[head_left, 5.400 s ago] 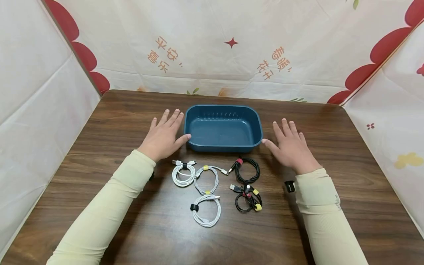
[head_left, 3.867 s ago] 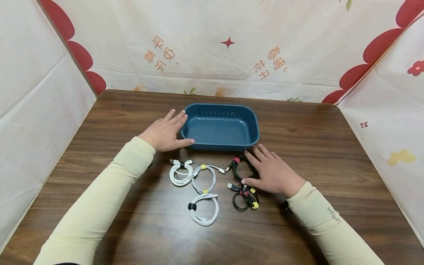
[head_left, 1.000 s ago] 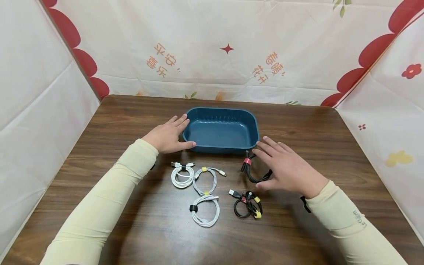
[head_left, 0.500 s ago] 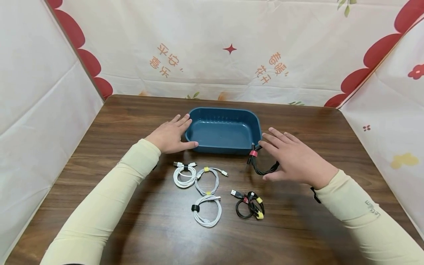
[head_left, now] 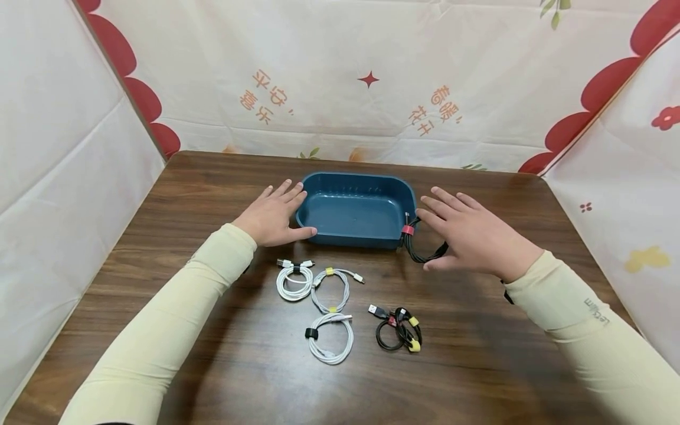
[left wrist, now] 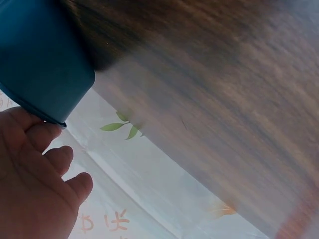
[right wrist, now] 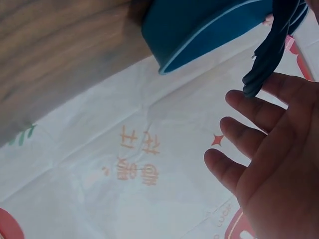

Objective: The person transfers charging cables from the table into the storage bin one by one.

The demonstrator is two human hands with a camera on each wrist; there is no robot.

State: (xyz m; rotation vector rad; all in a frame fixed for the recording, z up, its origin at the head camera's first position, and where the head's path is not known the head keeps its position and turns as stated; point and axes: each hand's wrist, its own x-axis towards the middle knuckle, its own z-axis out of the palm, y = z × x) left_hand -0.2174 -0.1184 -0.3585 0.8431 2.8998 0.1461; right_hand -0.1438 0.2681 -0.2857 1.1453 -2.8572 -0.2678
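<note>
Your right hand [head_left: 478, 239] pinches the black cable coil [head_left: 422, 251] between thumb and fingers [head_left: 443, 206], other fingers straight. The blue basket [head_left: 355, 178] sits just left of it, the coil's red-tied end touching its near right corner. Your left hand [head_left: 272, 215] lies flat against the basket's other side.

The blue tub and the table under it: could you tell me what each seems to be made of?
The blue tub looks like moulded plastic: one even colour, rounded corners, a thin rolled rim and a soft sheen. The table shows dark wood grain with a smooth, faintly glossy surface; whether solid wood or laminate cannot be told.
</note>
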